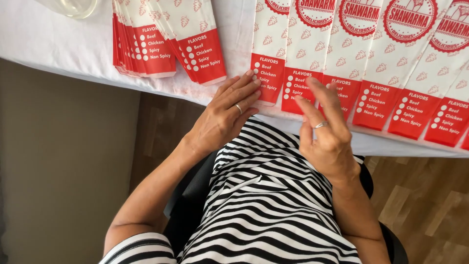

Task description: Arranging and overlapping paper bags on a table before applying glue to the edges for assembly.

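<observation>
Red-and-white paper sleeves [307, 73] overhang the desk [58, 44] edge; left hand [224, 115] flat on one, right hand [327, 132] hovering empty at 3 o'clock, could nudge them off.

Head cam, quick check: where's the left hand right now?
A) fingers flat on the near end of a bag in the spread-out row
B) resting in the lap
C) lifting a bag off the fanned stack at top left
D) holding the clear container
A: the left hand lies flat at the table edge, fingertips on the red end of the leftmost bag in the row; the fanned stack lies untouched.
</observation>
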